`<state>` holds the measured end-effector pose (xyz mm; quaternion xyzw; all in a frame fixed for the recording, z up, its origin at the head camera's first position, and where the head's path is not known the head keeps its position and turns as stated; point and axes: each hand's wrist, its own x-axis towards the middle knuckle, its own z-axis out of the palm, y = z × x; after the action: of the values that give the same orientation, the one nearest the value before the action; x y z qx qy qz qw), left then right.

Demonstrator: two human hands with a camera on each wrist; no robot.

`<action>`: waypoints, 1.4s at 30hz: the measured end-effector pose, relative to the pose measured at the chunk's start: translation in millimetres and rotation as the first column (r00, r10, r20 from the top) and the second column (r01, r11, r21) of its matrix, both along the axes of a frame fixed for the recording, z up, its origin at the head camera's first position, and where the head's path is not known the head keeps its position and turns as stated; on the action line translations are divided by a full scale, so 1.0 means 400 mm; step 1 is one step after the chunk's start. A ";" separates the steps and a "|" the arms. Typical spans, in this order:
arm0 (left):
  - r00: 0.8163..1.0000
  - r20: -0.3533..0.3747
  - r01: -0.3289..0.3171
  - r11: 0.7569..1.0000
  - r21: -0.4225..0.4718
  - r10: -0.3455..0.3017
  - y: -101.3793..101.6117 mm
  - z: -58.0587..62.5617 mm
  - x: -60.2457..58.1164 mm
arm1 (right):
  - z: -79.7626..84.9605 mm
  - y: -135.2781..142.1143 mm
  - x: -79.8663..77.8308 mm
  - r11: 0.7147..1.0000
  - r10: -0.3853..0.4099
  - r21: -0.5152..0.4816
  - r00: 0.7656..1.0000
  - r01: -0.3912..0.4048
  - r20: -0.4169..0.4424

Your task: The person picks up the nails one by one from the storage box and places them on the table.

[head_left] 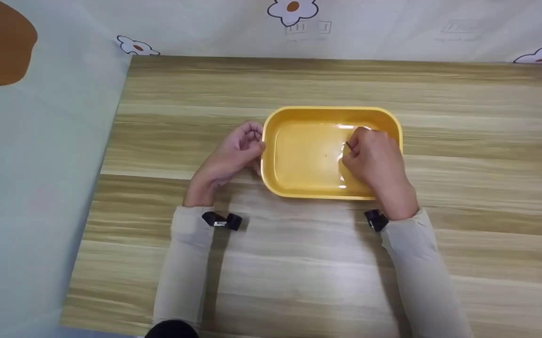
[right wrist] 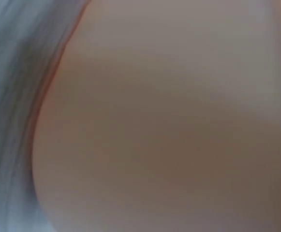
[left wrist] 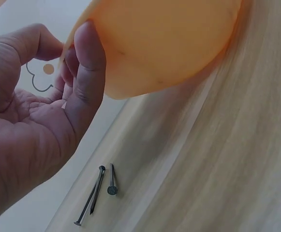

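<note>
A yellow rectangular tub [head_left: 299, 155] with rounded corners sits on the wooden table. My left hand [head_left: 234, 152] pinches its left rim between thumb and fingers; the left wrist view also shows the left hand [left wrist: 43, 106] at that rim. Inside the tub's right half, my right hand [head_left: 374, 157] has its fingers curled, and a thin dark tip, which looks like a nail [head_left: 348, 144], pokes out of the pinch. Several metal nails [left wrist: 112, 186] lie on the table near the left hand. The right wrist view is too blurred to show the fingers.
The wood-grain table [head_left: 482, 197] extends around the tub, with its left edge beyond the left arm. A flower-patterned cloth [head_left: 214, 28] hangs at the back and left. A round black object [head_left: 172, 329] shows at the bottom edge.
</note>
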<state>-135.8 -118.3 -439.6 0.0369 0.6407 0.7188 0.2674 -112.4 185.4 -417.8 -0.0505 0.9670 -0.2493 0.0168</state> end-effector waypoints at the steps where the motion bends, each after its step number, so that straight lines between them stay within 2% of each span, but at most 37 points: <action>1: 1.000 -0.003 0.002 1.000 -0.003 -0.002 0.000 0.000 0.000 | 0.001 0.001 0.000 1.000 0.001 -0.003 1.000 -0.001 0.003; 9: 0.999 -0.016 0.031 1.000 0.000 -0.031 -0.005 0.001 0.000 | 0.008 0.002 0.001 1.000 0.009 -0.017 1.000 -0.009 0.002; 14: 0.997 -0.053 0.066 0.998 0.020 -0.065 -0.013 0.003 0.002 | 0.015 0.003 0.003 0.999 0.015 -0.029 1.000 -0.015 -0.002; 25: 0.995 -0.071 0.081 0.995 0.061 -0.076 -0.017 0.008 0.004 | 0.021 0.004 0.006 1.000 0.018 -0.021 1.000 -0.018 0.011; 33: 0.996 -0.077 0.059 0.996 0.067 -0.054 -0.013 0.002 0.003 | 0.013 0.003 0.003 0.999 0.012 -0.035 1.000 -0.012 0.007; 42: 1.000 -0.001 0.009 1.000 0.025 -0.009 -0.005 0.002 -0.001 | 0.011 0.005 0.002 0.999 0.016 -0.038 1.000 -0.016 0.013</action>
<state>-136.1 -120.1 -438.9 0.0433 0.6316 0.7256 0.2698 -111.6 187.3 -413.2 -0.0570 0.9615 -0.2679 0.0241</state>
